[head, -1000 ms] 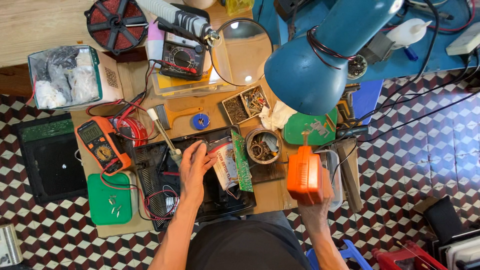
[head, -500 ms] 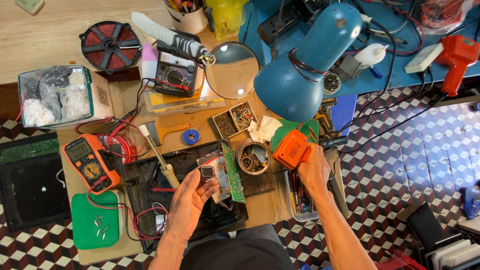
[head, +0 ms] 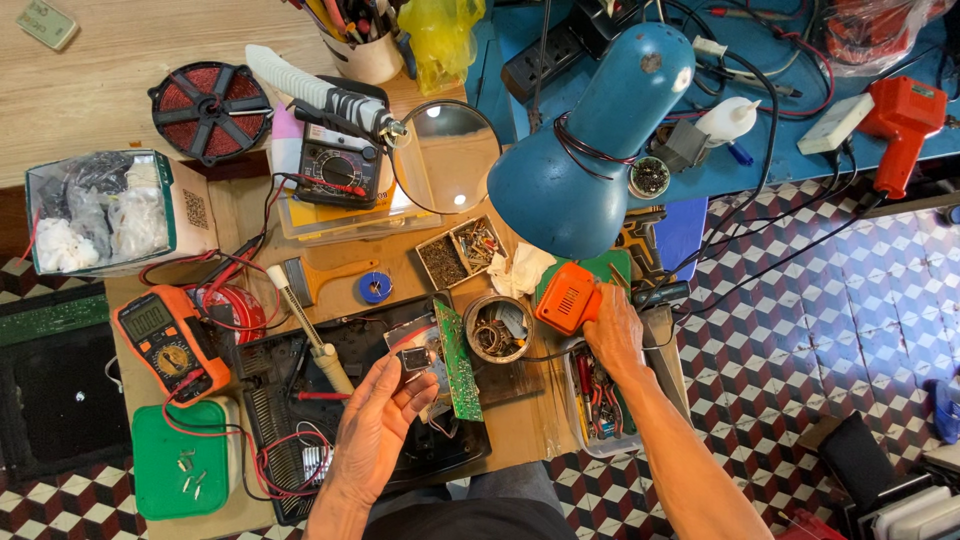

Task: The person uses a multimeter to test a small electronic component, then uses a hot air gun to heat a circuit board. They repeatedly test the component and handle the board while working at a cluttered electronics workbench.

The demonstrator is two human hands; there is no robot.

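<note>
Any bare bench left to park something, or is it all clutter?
Little. Bare tan wooden top behind the red wire spool, and a cardboard strip between the green circuit board and the clear plastic parts tray. The rest is crowded, tightest around the blue desk lamp.

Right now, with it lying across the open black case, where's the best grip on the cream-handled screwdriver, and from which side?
Grip the cream-handled screwdriver by its thick handle end, coming from above with fingers across it. It lies flat and slanted on the open black case, handle nearest the left hand, thin shaft pointing away toward the brush. Red wires lie close, so a top-down approach looks cleanest.
</note>
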